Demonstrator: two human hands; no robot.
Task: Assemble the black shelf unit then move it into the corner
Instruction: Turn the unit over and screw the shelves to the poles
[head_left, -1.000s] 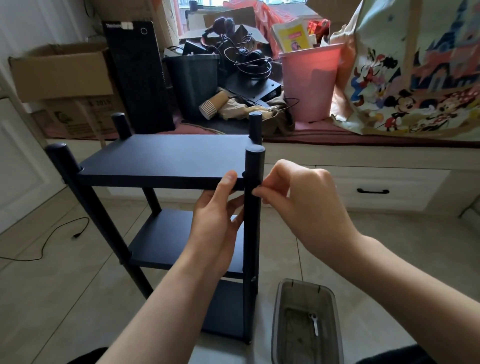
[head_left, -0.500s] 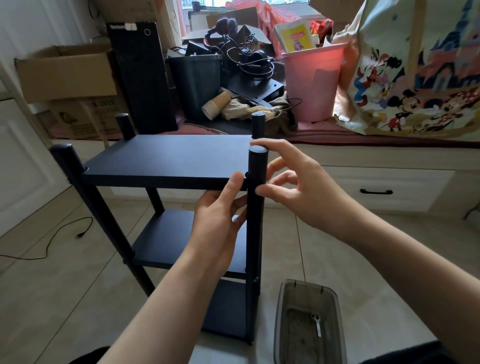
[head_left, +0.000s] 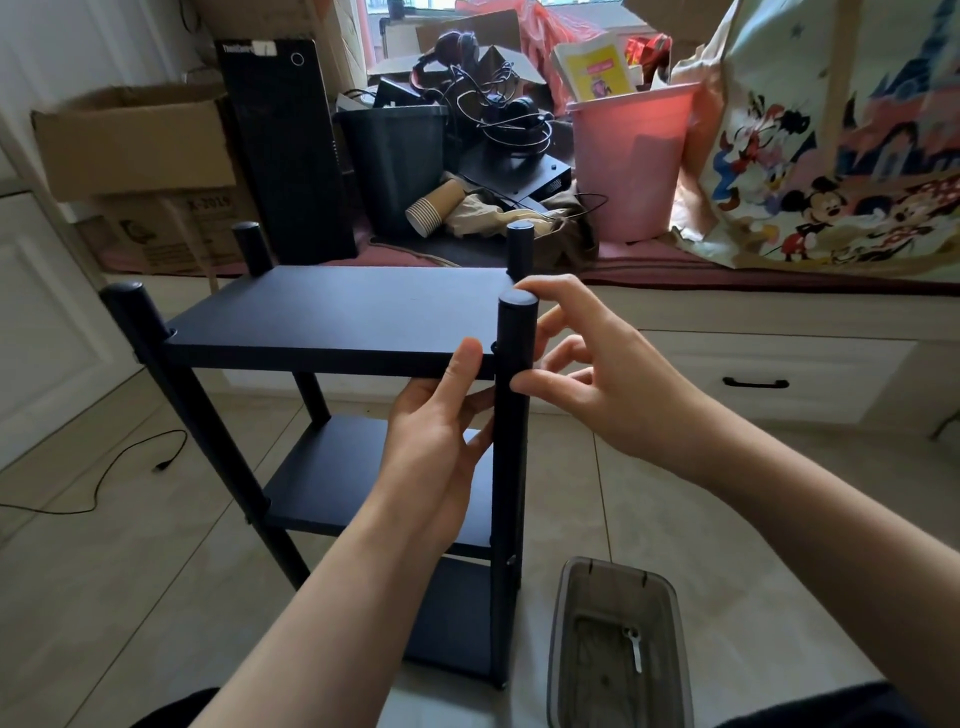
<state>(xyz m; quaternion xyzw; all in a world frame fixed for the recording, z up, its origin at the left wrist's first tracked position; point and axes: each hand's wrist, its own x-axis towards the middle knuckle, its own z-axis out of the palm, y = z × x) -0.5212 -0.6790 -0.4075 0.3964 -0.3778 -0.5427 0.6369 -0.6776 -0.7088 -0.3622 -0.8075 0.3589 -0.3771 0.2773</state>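
The black shelf unit (head_left: 337, 312) stands upright on the tiled floor, with three shelves between four round posts. My left hand (head_left: 436, 441) grips the front edge of the top shelf beside the front right post (head_left: 511, 467), thumb on the edge and fingers underneath. My right hand (head_left: 613, 384) curls round that post's upper end from the right. Its index finger reaches behind the cap and its thumb tip presses the post just below shelf level.
A clear plastic tub (head_left: 561, 623) holding a small white tool (head_left: 634, 649) sits on the floor right of the unit. A black cable (head_left: 104, 478) trails at left. Behind is a drawer bench (head_left: 753, 384) with a pink bin (head_left: 628, 161) and cardboard boxes (head_left: 130, 140).
My right hand opened out from a pinch on the post and its index finger rose to the post's cap. My left hand stayed on the top shelf's edge.
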